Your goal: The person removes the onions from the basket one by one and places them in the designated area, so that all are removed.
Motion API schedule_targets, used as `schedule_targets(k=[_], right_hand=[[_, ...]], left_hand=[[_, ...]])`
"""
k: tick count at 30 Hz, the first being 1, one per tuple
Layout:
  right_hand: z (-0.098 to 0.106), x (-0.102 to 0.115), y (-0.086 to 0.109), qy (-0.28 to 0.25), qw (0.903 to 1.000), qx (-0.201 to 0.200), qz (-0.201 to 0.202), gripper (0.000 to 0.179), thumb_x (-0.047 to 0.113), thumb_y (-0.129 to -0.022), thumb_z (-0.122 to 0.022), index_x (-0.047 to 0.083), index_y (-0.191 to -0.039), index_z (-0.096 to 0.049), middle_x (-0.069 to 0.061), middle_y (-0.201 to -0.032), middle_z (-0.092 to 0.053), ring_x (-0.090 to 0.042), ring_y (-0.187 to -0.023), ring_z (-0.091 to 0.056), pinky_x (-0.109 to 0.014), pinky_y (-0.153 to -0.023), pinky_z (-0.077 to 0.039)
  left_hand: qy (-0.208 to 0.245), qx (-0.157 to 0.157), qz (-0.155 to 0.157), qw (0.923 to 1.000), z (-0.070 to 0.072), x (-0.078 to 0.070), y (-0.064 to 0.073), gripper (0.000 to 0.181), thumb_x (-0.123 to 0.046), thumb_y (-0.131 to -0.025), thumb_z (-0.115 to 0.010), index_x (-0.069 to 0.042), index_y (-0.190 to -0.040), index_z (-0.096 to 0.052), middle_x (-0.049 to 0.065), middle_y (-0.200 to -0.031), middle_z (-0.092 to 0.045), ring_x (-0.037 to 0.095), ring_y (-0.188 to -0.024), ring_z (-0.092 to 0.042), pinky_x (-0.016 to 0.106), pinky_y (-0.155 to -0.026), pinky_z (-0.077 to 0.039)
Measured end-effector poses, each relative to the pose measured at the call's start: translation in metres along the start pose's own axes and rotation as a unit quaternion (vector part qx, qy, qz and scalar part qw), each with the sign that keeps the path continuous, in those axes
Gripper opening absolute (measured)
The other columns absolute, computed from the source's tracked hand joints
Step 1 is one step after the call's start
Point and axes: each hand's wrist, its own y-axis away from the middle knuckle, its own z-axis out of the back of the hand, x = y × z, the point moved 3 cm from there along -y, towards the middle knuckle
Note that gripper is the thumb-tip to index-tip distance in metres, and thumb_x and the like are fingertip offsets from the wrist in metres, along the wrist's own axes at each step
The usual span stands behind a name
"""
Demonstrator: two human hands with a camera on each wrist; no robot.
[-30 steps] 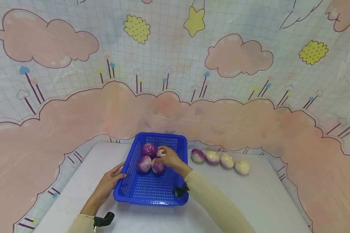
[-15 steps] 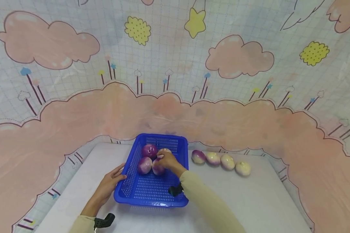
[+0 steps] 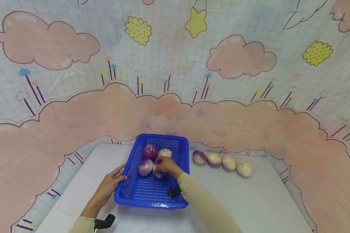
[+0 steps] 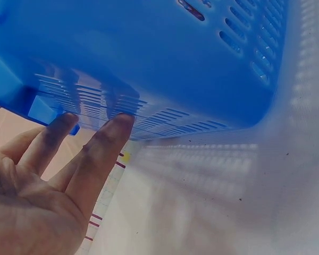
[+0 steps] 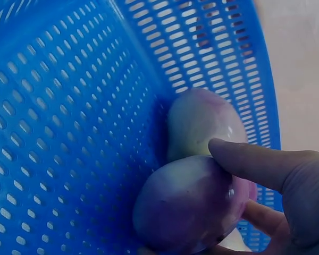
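Cream sleeves (image 3: 205, 204), black wrist-worn devices (image 3: 105, 222)

The basket (image 3: 151, 191) looks plastic, the vegetables (image 3: 145, 167) smooth and glossy.

- The table (image 3: 250, 202) was white and smooth, its surface showing a few small dark specks (image 4: 240, 200) in the left wrist view.
- A blue slotted basket (image 3: 148, 191) stood on it, left of centre towards the back; faint rows of light and shade marked the tabletop beside its wall.
- Right of the basket, four round vegetables lay in a slanting row, close together.
- Nearest the basket was a mostly purple one (image 3: 199, 157).
- Next came a cream-and-purple one (image 3: 214, 159), a mainly cream one (image 3: 228, 162) and a pale cream one (image 3: 244, 169), nearest the front.
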Motion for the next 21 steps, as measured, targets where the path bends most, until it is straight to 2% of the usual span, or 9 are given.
schedule_targets(k=[2,7,12,14,19,21], right_hand=[[-0.001,-0.002,0.001,-0.005,0.9999,0.006,-0.013,0.059,0.012,-0.062,-0.081,0.012,-0.118,-0.061,-0.013,-0.115,-0.062,-0.025,-0.097,-0.059,-0.04,-0.07,-0.055],[0.001,-0.002,0.002,-0.017,0.9998,-0.003,-0.011,0.056,0.011,-0.06,-0.081,0.01,-0.113,-0.061,-0.013,-0.11,-0.062,-0.024,-0.092,-0.058,-0.039,-0.067,-0.055],[0.011,0.006,0.004,-0.016,0.9993,-0.024,0.026,0.055,0.011,-0.06,-0.081,0.008,-0.111,-0.061,-0.013,-0.112,-0.063,-0.027,-0.098,-0.058,-0.039,-0.079,-0.054],[0.015,0.009,0.006,-0.031,0.9989,-0.021,0.027,0.054,0.012,-0.063,-0.08,0.009,-0.113,-0.061,-0.013,-0.117,-0.061,-0.028,-0.101,-0.058,-0.039,-0.079,-0.054],[0.023,0.014,0.012,-0.079,0.9967,-0.004,0.015,0.052,0.012,-0.068,-0.079,0.012,-0.116,-0.059,-0.012,-0.124,-0.055,-0.028,-0.102,-0.057,-0.038,-0.058,-0.056],[0.025,0.015,0.014,-0.092,0.9956,0.0,0.019,0.052,0.012,-0.068,-0.079,0.012,-0.116,-0.059,-0.013,-0.122,-0.056,-0.027,-0.101,-0.057,-0.036,-0.057,-0.055]], left_hand=[[0.001,0.0,0.001,1.0,0.0,0.001,0.0,0.063,-0.023,-0.09,-0.057,-0.022,-0.147,-0.029,0.016,-0.149,-0.035,0.039,-0.128,-0.046,0.048,-0.097,-0.047],[0.002,0.001,0.003,1.0,-0.001,0.0,0.001,0.063,-0.024,-0.09,-0.057,-0.023,-0.147,-0.029,0.016,-0.149,-0.035,0.039,-0.128,-0.047,0.047,-0.097,-0.048],[0.0,-0.001,0.002,1.0,0.0,-0.001,0.001,0.063,-0.025,-0.091,-0.057,-0.023,-0.147,-0.029,0.016,-0.149,-0.036,0.038,-0.126,-0.049,0.047,-0.097,-0.048],[-0.001,0.0,0.002,1.0,0.001,-0.001,0.0,0.063,-0.025,-0.091,-0.057,-0.023,-0.147,-0.029,0.016,-0.149,-0.037,0.038,-0.126,-0.049,0.047,-0.097,-0.048],[-0.004,0.004,0.001,1.0,0.001,0.0,0.0,0.063,-0.024,-0.091,-0.056,-0.023,-0.147,-0.028,0.016,-0.149,-0.036,0.038,-0.127,-0.048,0.047,-0.097,-0.047],[-0.004,0.004,0.001,1.0,0.0,0.0,-0.001,0.063,-0.024,-0.091,-0.056,-0.022,-0.147,-0.028,0.016,-0.149,-0.036,0.039,-0.127,-0.048,0.048,-0.098,-0.047]])
